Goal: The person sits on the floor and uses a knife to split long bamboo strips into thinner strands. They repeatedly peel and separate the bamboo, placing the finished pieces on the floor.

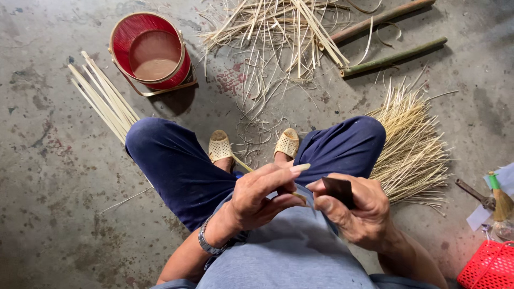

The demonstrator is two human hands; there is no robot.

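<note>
Thin pale bamboo strip [242,164], one, runs from between two tan woven sandals [220,145] to the left hand [261,194], fingers pinching it; right hand [357,210] clenches one dark flat blade [338,190] above the lap.

The person wears dark blue trousers [176,166], a grey-blue shirt [289,251], perforated tan sandals [219,145] and a metal watch [210,245] just behind the left hand [262,195].

The floor [53,176] is rough, stained concrete. The thin strips [104,99] and the bundle of splints [412,150] look like dry, pale bamboo. A dark, matt blade [338,190] is seen. The red basket [490,267] looks like plastic.
</note>
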